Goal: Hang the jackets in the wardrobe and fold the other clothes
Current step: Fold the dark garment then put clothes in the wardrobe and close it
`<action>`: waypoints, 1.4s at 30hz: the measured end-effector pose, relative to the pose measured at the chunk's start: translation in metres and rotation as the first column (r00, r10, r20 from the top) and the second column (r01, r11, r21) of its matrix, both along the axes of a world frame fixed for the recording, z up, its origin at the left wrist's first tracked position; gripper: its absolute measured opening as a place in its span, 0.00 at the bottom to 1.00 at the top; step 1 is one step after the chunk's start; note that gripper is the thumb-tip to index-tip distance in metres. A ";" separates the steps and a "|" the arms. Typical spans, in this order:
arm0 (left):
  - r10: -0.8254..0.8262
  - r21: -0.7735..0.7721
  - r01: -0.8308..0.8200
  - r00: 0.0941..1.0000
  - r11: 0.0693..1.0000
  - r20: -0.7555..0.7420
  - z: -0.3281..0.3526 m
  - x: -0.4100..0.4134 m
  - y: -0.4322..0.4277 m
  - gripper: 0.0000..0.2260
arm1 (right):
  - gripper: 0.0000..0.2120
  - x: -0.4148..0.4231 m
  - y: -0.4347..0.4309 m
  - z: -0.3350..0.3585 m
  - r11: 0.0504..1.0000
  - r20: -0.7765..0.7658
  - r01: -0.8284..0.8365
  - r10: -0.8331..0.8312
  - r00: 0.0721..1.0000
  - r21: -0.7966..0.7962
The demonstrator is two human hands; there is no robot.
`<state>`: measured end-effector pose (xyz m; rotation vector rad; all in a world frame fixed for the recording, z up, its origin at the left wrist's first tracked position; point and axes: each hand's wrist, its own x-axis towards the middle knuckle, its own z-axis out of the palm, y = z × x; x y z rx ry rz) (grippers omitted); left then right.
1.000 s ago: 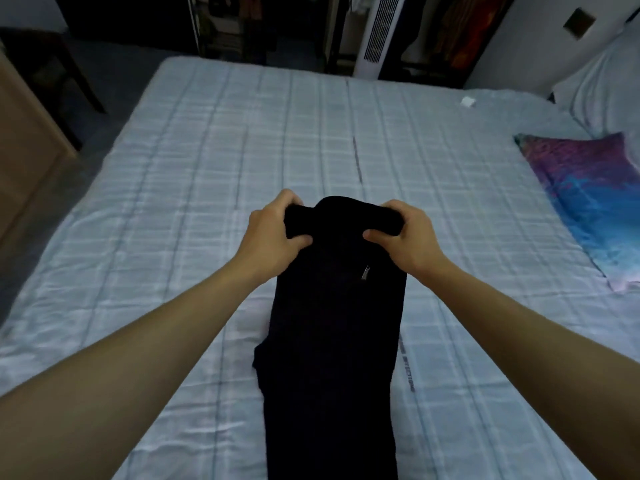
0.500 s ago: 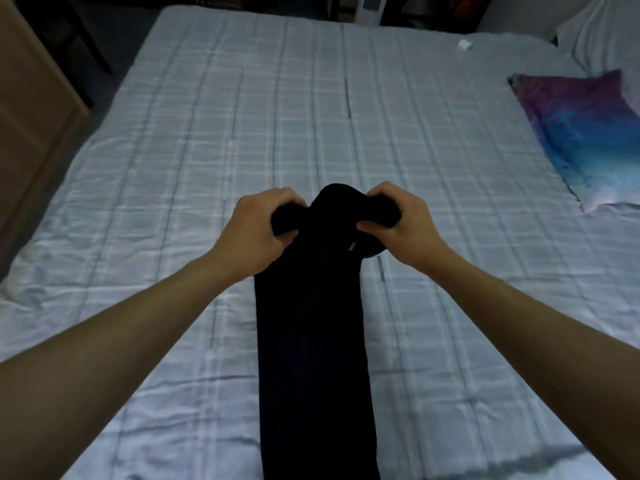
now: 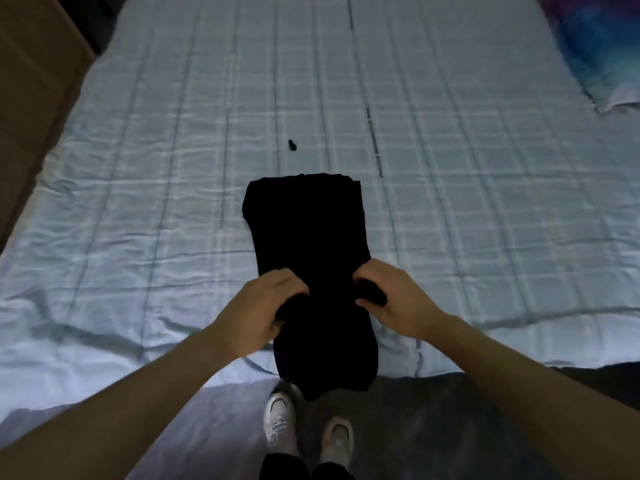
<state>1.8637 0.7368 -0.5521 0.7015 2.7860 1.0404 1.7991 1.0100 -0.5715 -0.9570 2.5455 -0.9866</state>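
Observation:
A black garment (image 3: 306,230), folded lengthwise into a narrow strip, lies on the pale checked bed (image 3: 138,168). Its far end sits flat on the sheet and its near end hangs over the bed's front edge. My left hand (image 3: 263,306) grips the strip's left edge and my right hand (image 3: 388,296) grips its right edge, both with fingers curled round bunched cloth at about the middle of the strip.
A small dark object (image 3: 292,145) lies on the sheet beyond the garment. A purple and blue pillow (image 3: 599,46) is at the far right. Wooden furniture (image 3: 31,81) stands along the left. My two shoes (image 3: 304,427) are on the floor below the bed edge.
Both hands pulled the gripped end of the garment back toward me, folding it over itself. The view tilted down, so the bed edge, floor and shoes now show.

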 end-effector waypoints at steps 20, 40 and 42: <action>0.317 -0.109 -0.307 0.944 0.945 0.091 -0.026 -0.148 -0.042 0.07 | 0.12 -0.114 -0.067 -0.020 0.945 0.033 0.288 -0.296 0.955 0.154; 0.250 -0.243 -0.257 0.966 0.935 -0.063 -0.031 -0.277 -0.086 0.05 | 0.06 -0.259 -0.117 -0.005 0.891 -0.143 0.291 -0.256 0.956 0.349; 0.319 -0.181 -0.368 0.914 0.912 -0.251 0.000 -0.294 -0.091 0.07 | 0.06 -0.278 -0.124 0.027 0.889 -0.289 0.401 -0.333 0.897 0.220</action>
